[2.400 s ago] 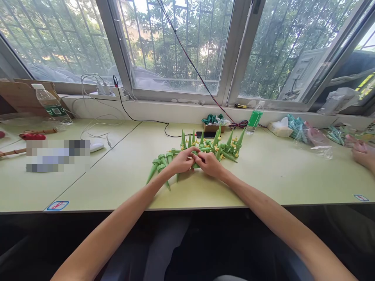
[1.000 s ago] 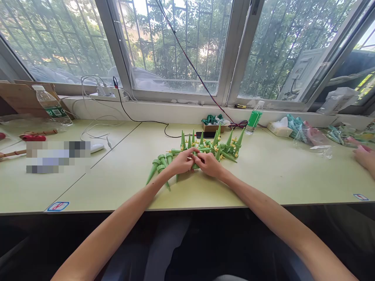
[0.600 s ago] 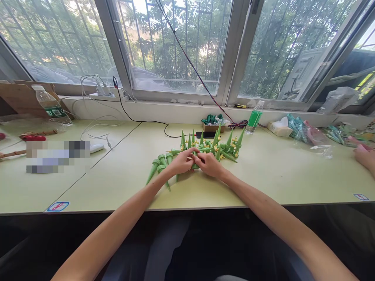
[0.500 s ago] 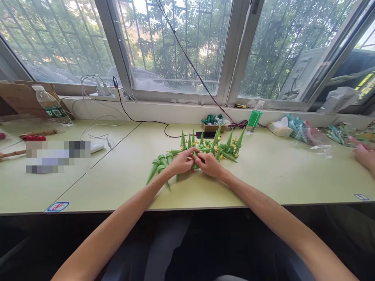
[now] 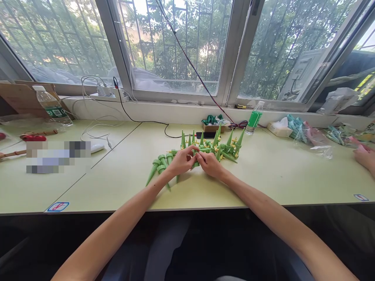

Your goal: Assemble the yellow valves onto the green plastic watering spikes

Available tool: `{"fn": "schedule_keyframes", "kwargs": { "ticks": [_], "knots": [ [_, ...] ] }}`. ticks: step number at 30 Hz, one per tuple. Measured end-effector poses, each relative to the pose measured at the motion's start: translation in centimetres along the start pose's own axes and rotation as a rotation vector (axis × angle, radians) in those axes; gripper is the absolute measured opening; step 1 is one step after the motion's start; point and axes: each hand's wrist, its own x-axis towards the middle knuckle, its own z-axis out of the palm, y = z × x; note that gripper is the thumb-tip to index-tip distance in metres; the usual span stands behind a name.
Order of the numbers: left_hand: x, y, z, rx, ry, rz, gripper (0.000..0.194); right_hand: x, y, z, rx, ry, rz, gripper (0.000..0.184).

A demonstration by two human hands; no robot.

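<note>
My left hand [image 5: 183, 160] and my right hand [image 5: 209, 163] meet over the middle of the table, fingertips closed together. Between them is a green plastic watering spike [image 5: 195, 165], mostly covered by the fingers. Just left of my left hand lie several green spikes [image 5: 152, 171] with wide ribbed caps, their points toward the table's front edge. Behind and right of my right hand is a cluster of green spikes with small yellow valves [image 5: 228, 148], some upright on their caps and others lying down.
Behind the cluster are a dark phone [image 5: 205, 135] and a small cardboard box [image 5: 213, 128]. A green-labelled bottle [image 5: 254, 118] and a tissue box [image 5: 279, 128] stand along the back. Another person's hand [image 5: 365, 156] is at the far right; cables [image 5: 99, 134] lie at left.
The fingers of both hands have shifted slightly around the held spike, and the left hand's thumb and forefinger show a wider gap. The surrounding spikes stay where they were.
</note>
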Motion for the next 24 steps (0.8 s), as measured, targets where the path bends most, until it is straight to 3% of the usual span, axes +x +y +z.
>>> {"fn": "schedule_keyframes", "kwargs": {
  "ticks": [9, 24],
  "knots": [
    [0.0, -0.07, 0.08, 0.117, 0.077, 0.075, 0.024, 0.08, -0.22, 0.01, 0.03, 0.029, -0.025, 0.052],
    [0.19, 0.0, -0.04, -0.133, -0.003, -0.057, 0.03, 0.0, 0.14, 0.01, 0.031, 0.036, -0.02, 0.043]
  ]
}}
